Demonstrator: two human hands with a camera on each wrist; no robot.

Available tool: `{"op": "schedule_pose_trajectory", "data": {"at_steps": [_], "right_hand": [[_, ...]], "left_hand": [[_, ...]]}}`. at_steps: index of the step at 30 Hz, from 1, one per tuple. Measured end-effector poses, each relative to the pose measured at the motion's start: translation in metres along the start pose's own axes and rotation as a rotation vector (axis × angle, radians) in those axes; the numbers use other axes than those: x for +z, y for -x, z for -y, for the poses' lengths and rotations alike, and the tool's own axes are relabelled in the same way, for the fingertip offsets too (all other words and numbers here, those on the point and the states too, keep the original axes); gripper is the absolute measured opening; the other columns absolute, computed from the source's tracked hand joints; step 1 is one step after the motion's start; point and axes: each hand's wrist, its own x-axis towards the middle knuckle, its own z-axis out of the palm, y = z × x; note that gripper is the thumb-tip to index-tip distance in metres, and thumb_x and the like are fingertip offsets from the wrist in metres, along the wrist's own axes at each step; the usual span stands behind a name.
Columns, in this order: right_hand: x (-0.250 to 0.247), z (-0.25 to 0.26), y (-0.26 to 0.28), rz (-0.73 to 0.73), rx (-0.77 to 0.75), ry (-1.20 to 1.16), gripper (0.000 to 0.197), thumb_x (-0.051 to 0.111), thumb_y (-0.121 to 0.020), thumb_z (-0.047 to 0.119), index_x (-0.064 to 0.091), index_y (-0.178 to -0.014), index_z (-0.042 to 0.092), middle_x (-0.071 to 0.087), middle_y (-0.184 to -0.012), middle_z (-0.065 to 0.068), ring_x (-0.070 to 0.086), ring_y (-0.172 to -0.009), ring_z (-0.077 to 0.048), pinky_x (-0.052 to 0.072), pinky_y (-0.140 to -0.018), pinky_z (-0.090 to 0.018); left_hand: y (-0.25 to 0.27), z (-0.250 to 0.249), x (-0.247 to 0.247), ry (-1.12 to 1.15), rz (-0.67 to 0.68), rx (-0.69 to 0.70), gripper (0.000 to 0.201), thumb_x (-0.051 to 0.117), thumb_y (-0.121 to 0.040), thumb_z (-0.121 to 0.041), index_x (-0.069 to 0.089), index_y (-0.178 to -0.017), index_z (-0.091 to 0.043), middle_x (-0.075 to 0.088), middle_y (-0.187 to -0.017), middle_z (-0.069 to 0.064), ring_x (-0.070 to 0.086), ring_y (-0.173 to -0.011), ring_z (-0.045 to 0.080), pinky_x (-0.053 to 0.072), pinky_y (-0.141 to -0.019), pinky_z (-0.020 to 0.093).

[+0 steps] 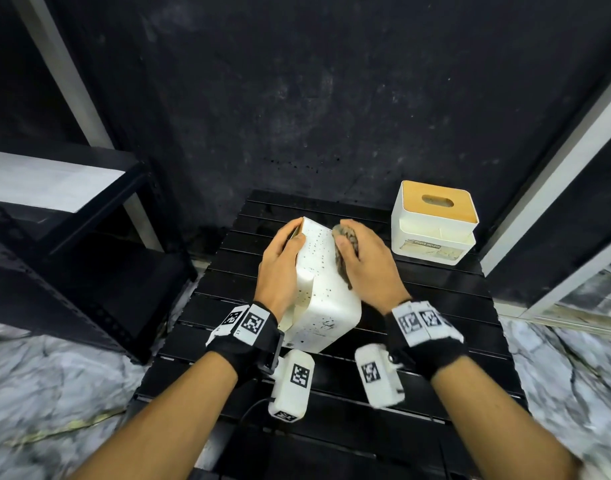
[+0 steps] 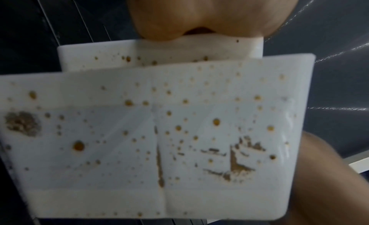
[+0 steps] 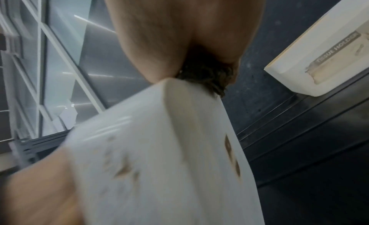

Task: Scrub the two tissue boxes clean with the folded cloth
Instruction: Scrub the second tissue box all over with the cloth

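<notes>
A white tissue box (image 1: 323, 289) speckled with brown spots lies tipped on the black slatted table (image 1: 435, 306). My left hand (image 1: 283, 258) grips its left side, fingers curled over the far edge. My right hand (image 1: 363, 258) holds a dark folded cloth (image 1: 345, 239) against the box's right face. In the left wrist view the box's stained side (image 2: 159, 133) fills the picture under my left hand (image 2: 199, 15). The right wrist view shows the cloth (image 3: 207, 75) pressed at the box's edge (image 3: 159, 149) by my right hand (image 3: 179, 31). A second white box (image 1: 435, 225) with a wooden lid stands at the table's far right.
A black metal shelf rack (image 1: 72, 237) stands to the left of the table. A dark wall (image 1: 297, 98) rises right behind it. A white frame with glass (image 1: 574, 168) runs along the right. Marble-patterned floor (image 1: 55, 375) surrounds the table.
</notes>
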Motion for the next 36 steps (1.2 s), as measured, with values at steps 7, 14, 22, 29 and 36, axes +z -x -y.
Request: {"op": "schedule_pose_trajectory", "data": {"at_steps": [7,14,22,29,36], "right_hand": [[-0.005,0.003,0.01,0.044,0.015,-0.018,0.042,0.04,-0.099,0.038,0.04,-0.138,0.023,0.046,-0.14,0.003,0.037,-0.131,-0.013,0.029,-0.111,-0.033],[-0.008,0.02,0.088,0.071,-0.082,-0.015,0.046,0.041,-0.098,0.034,0.032,-0.143,0.029,0.032,-0.149,0.009,0.02,-0.14,-0.005,0.018,-0.117,-0.026],[0.001,0.031,0.053,0.064,-0.152,0.01,0.043,0.04,-0.1,0.03,0.035,-0.141,0.02,0.038,-0.146,0.001,0.026,-0.139,-0.016,0.018,-0.114,-0.024],[-0.001,0.021,0.022,0.072,-0.047,0.056,0.044,0.038,-0.101,0.031,0.033,-0.143,0.019,0.035,-0.149,0.0,0.021,-0.141,-0.017,0.012,-0.114,-0.025],[-0.005,0.033,0.101,0.134,-0.146,0.039,0.049,0.039,-0.099,0.035,0.026,-0.146,0.031,0.022,-0.153,0.016,0.005,-0.143,0.0,0.006,-0.115,-0.018]], "left_hand": [[0.001,0.002,0.001,-0.022,-0.007,0.01,0.027,0.052,-0.095,-0.036,0.067,-0.116,-0.046,0.073,-0.113,-0.002,0.069,-0.105,0.025,0.055,-0.095,0.048],[0.004,0.001,0.004,-0.021,0.004,0.012,0.029,0.052,-0.091,-0.04,0.067,-0.115,-0.047,0.074,-0.112,0.0,0.068,-0.108,0.03,0.053,-0.099,0.054],[0.006,-0.002,0.009,-0.051,0.04,0.01,0.029,0.05,-0.099,-0.034,0.066,-0.121,-0.046,0.068,-0.123,-0.011,0.064,-0.115,0.008,0.049,-0.106,0.04],[0.006,-0.002,0.009,-0.087,-0.011,0.008,0.029,0.05,-0.093,-0.044,0.066,-0.117,-0.05,0.068,-0.122,-0.015,0.063,-0.116,0.012,0.049,-0.106,0.043],[0.005,0.0,0.007,-0.054,-0.011,-0.002,0.029,0.048,-0.093,-0.044,0.067,-0.114,-0.048,0.072,-0.116,-0.006,0.067,-0.11,0.021,0.052,-0.101,0.051]]}}
